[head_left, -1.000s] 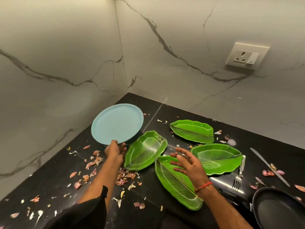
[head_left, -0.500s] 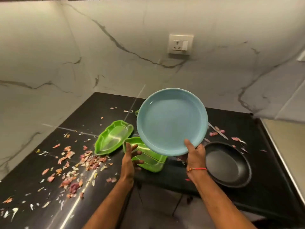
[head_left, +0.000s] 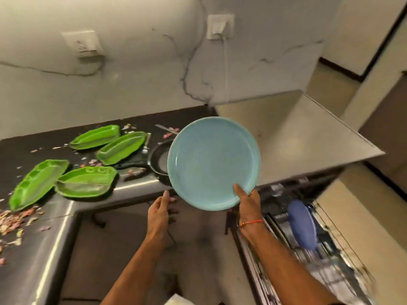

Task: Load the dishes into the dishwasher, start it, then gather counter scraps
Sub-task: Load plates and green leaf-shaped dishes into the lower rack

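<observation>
Head view. The black counter (head_left: 55,219) runs along the marble wall and turns a corner toward the viewer; a pale worktop (head_left: 297,137) adjoins its right end. Below that worktop, the open dishwasher rack (head_left: 326,267) appears blurred, with a dark blue plate (head_left: 302,224) standing on edge in it. The light blue plate (head_left: 212,162) is held in the air in front of the counter's right end, tilted so its inner face is toward the camera. The right hand (head_left: 247,202) grips its lower right rim, thumb on the inner face, a red thread at the wrist. The left hand (head_left: 159,211), fingers relaxed and holding nothing, hovers just below and left of the plate, apart from it. Four green leaf-shaped trays (head_left: 87,183) lie on the counter's left part; a black pan (head_left: 157,161) sits near its front edge, partly hidden behind the plate. Onion-skin scraps (head_left: 13,219) litter the counter's left end. No legible writing is visible.
</observation>
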A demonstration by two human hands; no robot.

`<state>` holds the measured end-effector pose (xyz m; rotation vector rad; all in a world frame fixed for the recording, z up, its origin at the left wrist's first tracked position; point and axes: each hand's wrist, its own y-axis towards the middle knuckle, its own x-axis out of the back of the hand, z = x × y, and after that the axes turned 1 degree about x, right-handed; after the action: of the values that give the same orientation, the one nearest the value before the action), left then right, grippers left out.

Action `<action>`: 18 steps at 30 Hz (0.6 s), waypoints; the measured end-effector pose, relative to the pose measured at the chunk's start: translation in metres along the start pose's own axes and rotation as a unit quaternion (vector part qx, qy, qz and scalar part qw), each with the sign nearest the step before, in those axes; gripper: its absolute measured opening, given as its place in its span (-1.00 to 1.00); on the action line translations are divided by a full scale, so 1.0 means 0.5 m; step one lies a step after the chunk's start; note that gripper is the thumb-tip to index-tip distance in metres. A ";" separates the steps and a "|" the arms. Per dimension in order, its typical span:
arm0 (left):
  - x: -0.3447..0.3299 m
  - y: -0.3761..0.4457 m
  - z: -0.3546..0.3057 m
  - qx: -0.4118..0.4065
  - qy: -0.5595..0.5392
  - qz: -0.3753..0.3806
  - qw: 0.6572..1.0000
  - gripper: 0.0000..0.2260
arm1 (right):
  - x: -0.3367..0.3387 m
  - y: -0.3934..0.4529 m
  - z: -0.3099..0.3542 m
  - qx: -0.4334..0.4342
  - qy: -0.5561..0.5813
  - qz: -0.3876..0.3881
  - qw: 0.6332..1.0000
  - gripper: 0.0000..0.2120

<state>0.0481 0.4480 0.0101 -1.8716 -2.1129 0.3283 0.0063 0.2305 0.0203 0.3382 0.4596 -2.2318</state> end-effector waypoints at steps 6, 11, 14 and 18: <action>-0.140 -0.101 0.039 0.011 0.072 0.108 0.991 -0.75 | 0.225 -0.042 0.034 0.006 0.005 -0.103 0.995 -0.72; -0.241 -0.124 0.068 0.026 0.121 0.194 0.973 -0.72 | 0.348 -0.061 0.042 0.017 -0.031 -0.187 0.982 -0.66; -0.304 -0.133 0.086 0.043 0.126 0.242 0.961 -0.73 | 0.421 -0.069 0.049 -0.004 -0.039 -0.233 0.972 -0.60; -0.376 -0.155 0.112 0.085 0.128 0.289 0.945 -0.77 | 0.516 -0.086 0.062 -0.032 -0.078 -0.291 0.953 -0.74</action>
<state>-0.0240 0.2531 -0.0271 -2.2496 -1.2945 0.3535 -0.1930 0.0697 -0.0422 -0.0206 0.6019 -2.7786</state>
